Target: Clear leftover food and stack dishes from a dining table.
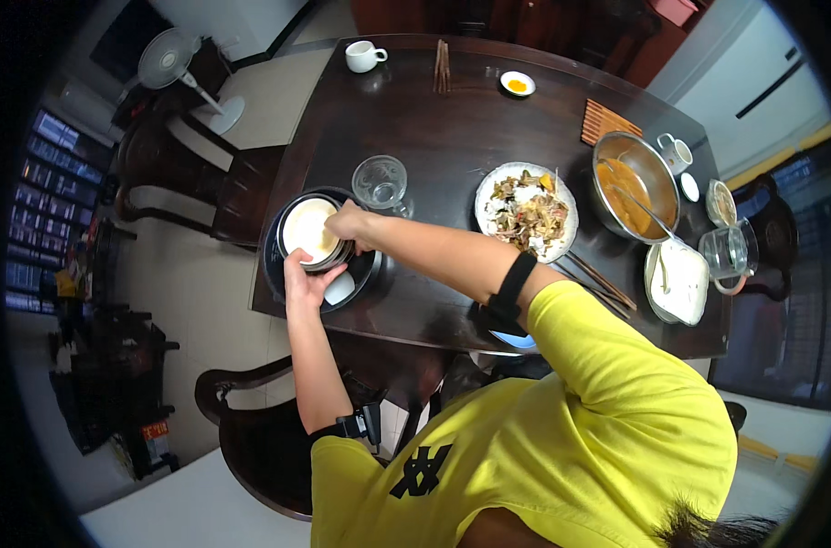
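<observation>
At the table's left end, a white-lined round bowl (310,225) sits on what look like stacked bowls in a dark round basin (273,267). My left hand (307,282) grips the near side of the bowl, thumb up at its rim. Reaching across from the right, my right hand (351,225) holds the bowl's right rim; some of its fingers are hidden. A small white piece of tableware (340,288) lies in the basin below the bowl. Just beyond my right hand stands a clear glass mug (379,182).
A plate of food scraps (526,209), chopsticks (602,282), a steel bowl of orange soup with a ladle (634,185), white dishes (679,281) and a glass pitcher (729,250) stand rightward. Farther back are a white cup (364,57) and small dish (518,84). Wooden chairs (251,185) flank the table.
</observation>
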A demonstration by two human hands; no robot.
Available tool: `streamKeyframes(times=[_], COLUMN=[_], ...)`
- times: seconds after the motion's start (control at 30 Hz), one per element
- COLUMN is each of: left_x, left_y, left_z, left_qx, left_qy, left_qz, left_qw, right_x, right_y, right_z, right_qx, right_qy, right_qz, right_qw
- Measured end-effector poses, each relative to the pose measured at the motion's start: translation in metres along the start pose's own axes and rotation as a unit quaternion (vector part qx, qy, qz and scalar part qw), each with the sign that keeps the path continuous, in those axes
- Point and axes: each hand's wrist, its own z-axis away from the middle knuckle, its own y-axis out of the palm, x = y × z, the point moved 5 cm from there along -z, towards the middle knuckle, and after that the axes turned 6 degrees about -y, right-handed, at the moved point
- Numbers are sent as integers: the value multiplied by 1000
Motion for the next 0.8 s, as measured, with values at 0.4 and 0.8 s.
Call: streamKeyframes(times=[0.4, 0.8], left_x=[-4, -77], left_y=[-25, 88], left_z=[-35, 51], left_qx=[-24, -191], left_qy=[22, 397], left_qz=[-119, -487], left_qw=[992, 754], right_x=[22, -96], right_y=[-34, -301], right_z=[86, 246], right_qx=[193, 26], right_qy=[-111, -95], right_qz=[-1, 58], right_qw=[975, 993])
